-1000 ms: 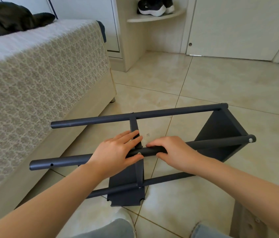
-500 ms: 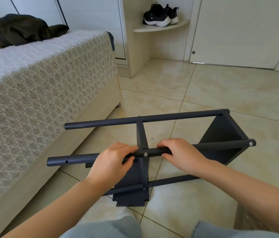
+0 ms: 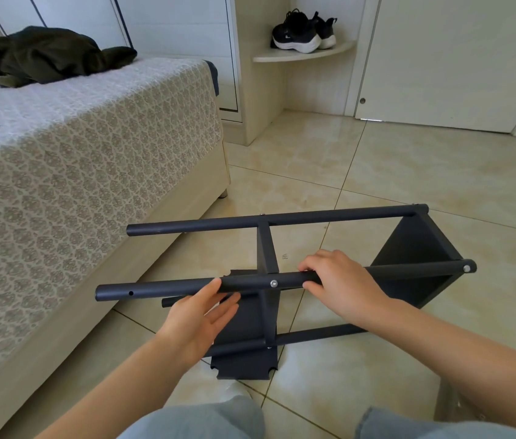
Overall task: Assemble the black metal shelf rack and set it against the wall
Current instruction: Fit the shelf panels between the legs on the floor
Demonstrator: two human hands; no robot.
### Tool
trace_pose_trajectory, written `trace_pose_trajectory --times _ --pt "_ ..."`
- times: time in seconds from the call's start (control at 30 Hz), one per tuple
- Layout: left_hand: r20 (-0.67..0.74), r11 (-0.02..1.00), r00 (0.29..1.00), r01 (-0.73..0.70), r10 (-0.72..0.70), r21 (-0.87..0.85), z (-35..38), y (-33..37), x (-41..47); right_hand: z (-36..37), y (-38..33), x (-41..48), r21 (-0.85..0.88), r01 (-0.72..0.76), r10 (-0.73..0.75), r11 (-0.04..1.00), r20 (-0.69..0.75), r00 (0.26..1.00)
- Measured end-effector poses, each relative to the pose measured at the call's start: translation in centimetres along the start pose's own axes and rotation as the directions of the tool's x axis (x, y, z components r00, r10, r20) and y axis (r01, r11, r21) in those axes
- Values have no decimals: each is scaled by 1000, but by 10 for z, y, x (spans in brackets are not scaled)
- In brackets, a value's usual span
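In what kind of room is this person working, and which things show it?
Most likely a bedroom at home: a bed with a patterned cover stands on the left, clothing lies on it, and sneakers sit on a corner shelf.

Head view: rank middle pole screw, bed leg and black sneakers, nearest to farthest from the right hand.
1. Middle screw, on the near pole just left of the right hand.
2. Bed leg, farther back and left.
3. Black sneakers, on the far corner shelf.
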State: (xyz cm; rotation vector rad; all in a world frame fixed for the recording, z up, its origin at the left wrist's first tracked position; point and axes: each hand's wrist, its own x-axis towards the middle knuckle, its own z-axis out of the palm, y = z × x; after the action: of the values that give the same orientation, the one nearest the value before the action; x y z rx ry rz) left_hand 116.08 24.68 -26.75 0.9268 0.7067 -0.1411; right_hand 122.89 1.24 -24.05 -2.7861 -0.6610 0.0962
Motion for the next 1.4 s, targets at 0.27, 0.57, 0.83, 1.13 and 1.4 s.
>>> trace_pose_trajectory --times 0.27,0.57,0.83,1.13,1.4 --pt "-14 987 1000 -1 -1 -159 12 3 -2 -1 -2 -1 -88 -27 23 996 -47 999" --pt "53 985 998 -18 27 -169 17 7 0 -18 5 2 -64 -71 68 995 -46 997" --pt "139 992 985 -85 98 -93 36 22 -1 -36 16 5 -13 -94 94 995 -42 995" --pt "192 958 947 -275 257 76 84 63 -11 -73 26 6 97 -123 127 988 -36 991" --pt "286 875 878 -445 384 192 135 94 -30 -89 38 2 267 -144 185 953 -133 974"
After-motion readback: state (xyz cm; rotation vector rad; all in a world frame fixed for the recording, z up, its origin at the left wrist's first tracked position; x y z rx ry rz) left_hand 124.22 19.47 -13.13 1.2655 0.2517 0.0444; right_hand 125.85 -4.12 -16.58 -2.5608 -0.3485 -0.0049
